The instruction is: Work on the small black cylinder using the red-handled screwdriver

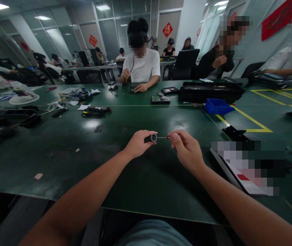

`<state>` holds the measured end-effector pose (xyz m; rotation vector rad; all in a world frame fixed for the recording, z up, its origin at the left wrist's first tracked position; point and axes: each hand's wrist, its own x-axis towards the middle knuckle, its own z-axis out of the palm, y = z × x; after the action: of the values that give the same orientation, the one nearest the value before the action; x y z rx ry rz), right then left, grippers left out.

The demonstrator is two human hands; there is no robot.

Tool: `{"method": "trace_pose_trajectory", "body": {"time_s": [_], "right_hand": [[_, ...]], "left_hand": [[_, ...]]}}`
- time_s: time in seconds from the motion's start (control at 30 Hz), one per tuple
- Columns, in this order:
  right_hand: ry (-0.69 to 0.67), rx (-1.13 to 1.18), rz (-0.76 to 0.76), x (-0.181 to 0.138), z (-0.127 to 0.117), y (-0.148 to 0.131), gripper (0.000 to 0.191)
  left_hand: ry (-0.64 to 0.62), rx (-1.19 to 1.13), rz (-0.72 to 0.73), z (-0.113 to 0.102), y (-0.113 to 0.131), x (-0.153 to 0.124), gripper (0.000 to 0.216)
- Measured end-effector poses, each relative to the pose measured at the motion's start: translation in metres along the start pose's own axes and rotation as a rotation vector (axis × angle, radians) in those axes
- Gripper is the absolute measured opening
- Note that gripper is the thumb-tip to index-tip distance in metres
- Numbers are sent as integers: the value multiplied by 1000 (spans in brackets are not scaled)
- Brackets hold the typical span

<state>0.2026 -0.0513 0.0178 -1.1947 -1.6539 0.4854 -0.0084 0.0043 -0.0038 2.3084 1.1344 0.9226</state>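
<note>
My left hand (pixel 137 144) is closed around a small black cylinder with a silvery end (pixel 151 138), held above the green table (pixel 84 150). My right hand (pixel 186 148) pinches a thin metal rod or bit (pixel 164 137) whose tip points into the silvery end of the cylinder. Both hands hover close together over the middle of the table, a hand's width apart.
A flat device with a blurred surface (pixel 248 171) lies right of my right hand. Farther back are a blue bin (pixel 217 106), a long black case (pixel 209 91), circuit boards (pixel 160 99) and coiled cables (pixel 93 112). A person in a white shirt (pixel 142 66) works opposite; others sit around.
</note>
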Motion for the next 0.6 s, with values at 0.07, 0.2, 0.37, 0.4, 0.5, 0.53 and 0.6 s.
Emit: {"method": "trace_pose_trajectory", "body": {"time_s": [0.07, 0.2, 0.37, 0.4, 0.5, 0.53, 0.6], "right_hand": [[12, 1, 24, -1, 1, -1, 32], [77, 130, 72, 0, 3, 2, 21], [130, 297, 157, 4, 8, 11, 25], [151, 344, 183, 5, 10, 14, 27], [198, 560, 299, 7, 16, 19, 29], [210, 643, 357, 8, 17, 19, 28], [199, 802, 488, 10, 19, 19, 27]], "left_hand": [[-1, -3, 1, 0, 0, 0, 37], [9, 1, -6, -1, 1, 0, 37], [27, 11, -10, -1, 1, 0, 39], [33, 7, 0, -1, 1, 0, 40], [61, -18, 43, -1, -1, 0, 39], [69, -24, 55, -1, -2, 1, 39], [66, -17, 78, -2, -4, 2, 38]]}}
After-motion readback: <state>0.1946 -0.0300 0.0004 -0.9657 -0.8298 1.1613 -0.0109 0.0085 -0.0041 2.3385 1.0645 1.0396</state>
